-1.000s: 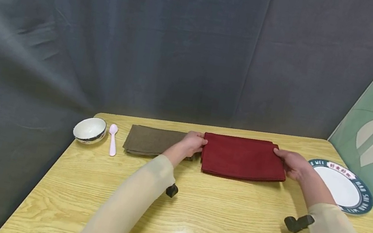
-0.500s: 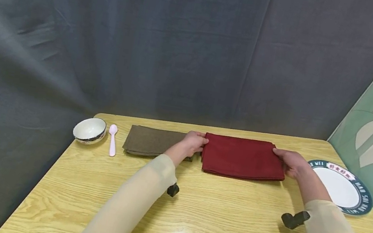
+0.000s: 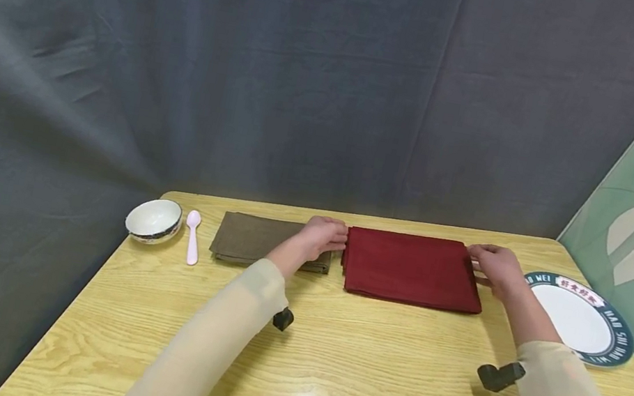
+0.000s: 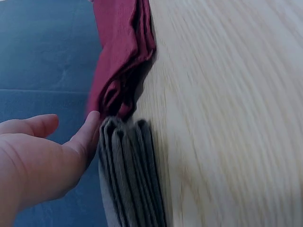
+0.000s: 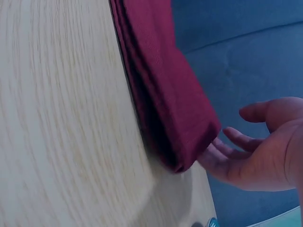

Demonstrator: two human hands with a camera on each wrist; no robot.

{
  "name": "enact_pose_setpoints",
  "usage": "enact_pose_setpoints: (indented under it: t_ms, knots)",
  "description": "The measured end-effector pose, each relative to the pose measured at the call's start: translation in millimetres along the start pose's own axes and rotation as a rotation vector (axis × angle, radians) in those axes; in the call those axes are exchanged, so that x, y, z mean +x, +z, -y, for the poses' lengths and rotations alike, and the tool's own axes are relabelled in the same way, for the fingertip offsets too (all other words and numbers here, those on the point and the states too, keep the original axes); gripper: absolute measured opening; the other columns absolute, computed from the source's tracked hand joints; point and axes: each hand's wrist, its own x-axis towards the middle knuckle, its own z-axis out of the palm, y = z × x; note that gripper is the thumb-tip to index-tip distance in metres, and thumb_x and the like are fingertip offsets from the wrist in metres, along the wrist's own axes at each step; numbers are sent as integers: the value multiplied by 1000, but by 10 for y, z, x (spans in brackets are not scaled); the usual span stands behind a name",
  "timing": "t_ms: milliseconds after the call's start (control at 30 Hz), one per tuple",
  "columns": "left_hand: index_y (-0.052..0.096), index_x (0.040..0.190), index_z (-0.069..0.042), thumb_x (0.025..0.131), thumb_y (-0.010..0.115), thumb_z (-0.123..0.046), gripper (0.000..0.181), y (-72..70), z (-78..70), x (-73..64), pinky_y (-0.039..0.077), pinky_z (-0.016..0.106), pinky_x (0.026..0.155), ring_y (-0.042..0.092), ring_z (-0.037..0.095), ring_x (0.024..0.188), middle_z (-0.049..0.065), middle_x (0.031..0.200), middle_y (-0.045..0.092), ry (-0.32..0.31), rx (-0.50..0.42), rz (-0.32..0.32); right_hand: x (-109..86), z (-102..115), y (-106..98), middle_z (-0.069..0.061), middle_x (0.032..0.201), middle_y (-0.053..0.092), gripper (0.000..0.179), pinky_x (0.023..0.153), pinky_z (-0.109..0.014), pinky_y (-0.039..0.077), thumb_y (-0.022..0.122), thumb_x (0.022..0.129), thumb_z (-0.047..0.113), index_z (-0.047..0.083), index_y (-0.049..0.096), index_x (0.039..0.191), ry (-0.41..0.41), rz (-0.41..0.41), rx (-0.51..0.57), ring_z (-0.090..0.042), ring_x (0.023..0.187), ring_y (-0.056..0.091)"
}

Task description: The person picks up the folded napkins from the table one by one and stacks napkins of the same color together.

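A folded dark red cloth [image 3: 412, 269] lies flat on the wooden table, its layers showing at the ends in both wrist views. At its left end is my left hand [image 3: 323, 236], fingers fairly straight and thumb apart, fingertips at the cloth's edge. That hand is above the right end of a folded brown cloth [image 3: 252, 240], whose stacked folds [image 4: 128, 175] show in the left wrist view. My right hand [image 5: 270, 146] is at the red cloth's other end, thumb lifted away and fingers loosely bent, with fingertips against or just under the edge; contact is partly hidden.
A white bowl [image 3: 152, 220] and a pink spoon [image 3: 192, 237] are at the table's left. On the right lies a plate with a dark green lettered rim [image 3: 619, 340], close beside my right forearm. A grey curtain [image 3: 311, 84] hangs behind the table [image 3: 374, 378].
Both hands have loosened from the red cloth, their thumbs coming off its ends. The left hand has shifted slightly left. The red cloth now lies flatter on the table.
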Motion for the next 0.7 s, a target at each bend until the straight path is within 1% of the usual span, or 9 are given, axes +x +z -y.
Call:
enact_pose_setpoints:
  t_ms: [67, 133, 233, 300, 367, 467, 533, 600, 700]
  knots:
    - [41, 149, 8, 105, 51, -3, 47, -56, -15, -16, 43, 45, 109, 46, 38, 137, 28, 150, 44, 6, -9, 15, -5, 28, 28, -37, 152, 31, 63, 108, -56, 41, 36, 109, 31, -17, 27, 149, -26, -42, -14, -49, 139, 35]
    - [40, 150, 7, 105, 51, -3, 47, -111, -26, -44, 41, 46, 111, 43, 39, 139, 28, 152, 42, 11, -15, 30, -11, 53, 55, -37, 150, 35, 61, 104, -54, 43, 37, 109, 31, -16, 32, 148, -54, -91, -27, -48, 138, 37]
    - [40, 151, 6, 105, 51, -3, 48, -190, -32, -100, 42, 46, 110, 41, 40, 140, 29, 152, 40, 23, -10, 35, -15, 76, 91, -36, 144, 43, 59, 94, -44, 47, 39, 109, 32, -14, 40, 146, -100, -162, -55, -44, 131, 45]
    - [41, 150, 5, 105, 51, -4, 47, -244, -30, -143, 44, 44, 108, 43, 39, 139, 28, 152, 41, 32, 3, 31, -19, 95, 122, -32, 137, 51, 55, 89, -37, 49, 42, 108, 31, -12, 45, 143, -122, -194, -57, -36, 122, 52]
    - [41, 150, 5, 105, 51, -6, 47, -298, -29, -182, 46, 43, 107, 44, 38, 139, 28, 151, 42, 43, 11, 29, -24, 115, 151, -21, 124, 61, 51, 81, -30, 51, 45, 108, 29, -10, 50, 139, -141, -210, -55, -24, 109, 58]
    - [43, 149, 3, 106, 52, -7, 46, -379, -27, -230, 47, 44, 106, 46, 36, 138, 26, 151, 44, 56, 22, 32, -40, 156, 198, -7, 109, 66, 48, 75, -25, 52, 49, 107, 27, -9, 53, 137, -161, -198, -34, -10, 95, 60]
    - [44, 149, 3, 106, 53, -9, 45, -431, -24, -262, 47, 45, 105, 46, 36, 138, 25, 150, 45, 64, 31, 33, -57, 185, 233, -6, 109, 65, 49, 78, -25, 52, 50, 107, 29, -9, 52, 138, -165, -175, -25, -8, 92, 60]
    - [45, 148, 2, 106, 54, -10, 45, -486, -15, -289, 48, 45, 104, 47, 35, 137, 23, 150, 47, 64, 34, 31, -69, 215, 278, -14, 118, 63, 52, 85, -30, 52, 49, 107, 31, -9, 50, 140, -167, -150, -29, -11, 98, 60]
    - [47, 147, 0, 106, 55, -12, 44, -559, -1, -337, 48, 46, 104, 48, 34, 136, 22, 149, 48, 71, 47, 28, -82, 253, 351, -26, 133, 55, 56, 96, -40, 49, 48, 107, 35, -9, 48, 142, -177, -108, -32, -18, 107, 60]
